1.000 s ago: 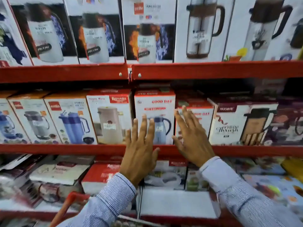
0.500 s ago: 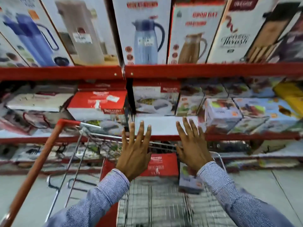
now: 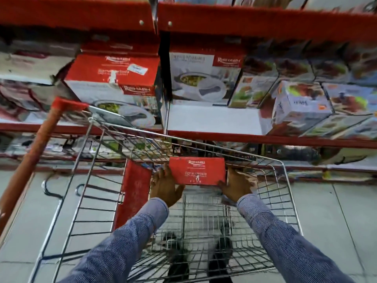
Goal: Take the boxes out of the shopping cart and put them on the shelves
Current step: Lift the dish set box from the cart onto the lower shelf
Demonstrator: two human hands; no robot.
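Note:
A red box (image 3: 197,170) with white lettering sits at the far end of the wire shopping cart (image 3: 289,203). My left hand (image 3: 165,186) grips its left side and my right hand (image 3: 236,185) grips its right side. A second, taller red box (image 3: 134,190) stands on edge against the cart's left wall. Above the cart, a red metal shelf (image 3: 265,139) has a bare white patch (image 3: 212,119) between a matching red-topped box (image 3: 114,80) and a white box (image 3: 299,105).
The cart's orange-red handle (image 3: 34,158) slants up at the left. Another red shelf beam (image 3: 244,23) runs across the top. Boxed cookware (image 3: 204,78) fills the middle shelf. A lower shelf of goods sits behind the cart. Grey floor tiles (image 3: 336,221) lie on both sides.
My view swung down from the flask shelf to the cart. Both hands went from open in the air down into the cart and closed on the sides of the red box.

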